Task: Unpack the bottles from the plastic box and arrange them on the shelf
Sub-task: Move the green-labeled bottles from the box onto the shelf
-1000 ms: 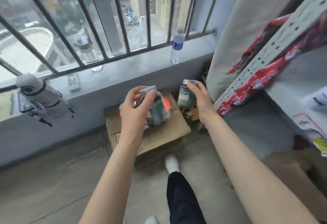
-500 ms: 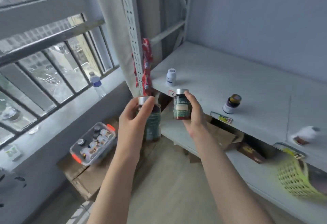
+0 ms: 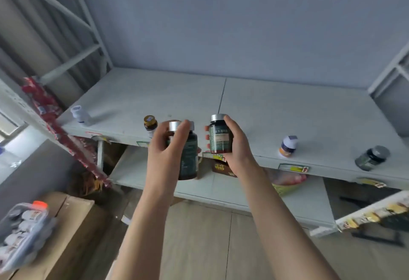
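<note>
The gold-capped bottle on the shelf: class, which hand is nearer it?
Left. The left hand appears just beside the gold-capped bottle, to its right; the right hand is farther right.

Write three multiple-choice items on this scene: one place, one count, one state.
1. Where is the plastic box?
A. on a stool
B. on the cardboard box, lower left
C. inside a drawer

2. How many bottles rest on the upper shelf?
A. two
B. six
C. four

3. What is the right hand doing?
A. gripping a green bottle
B. lying flat on the upper shelf
C. hanging empty

Key:
1 B: the clear box sits on the brown carton.
2 C: a white bottle, gold-capped bottle, orange-banded bottle and grey-lidded jar are there.
3 A: the hand wraps the silver-capped bottle in front of the shelf.
</note>
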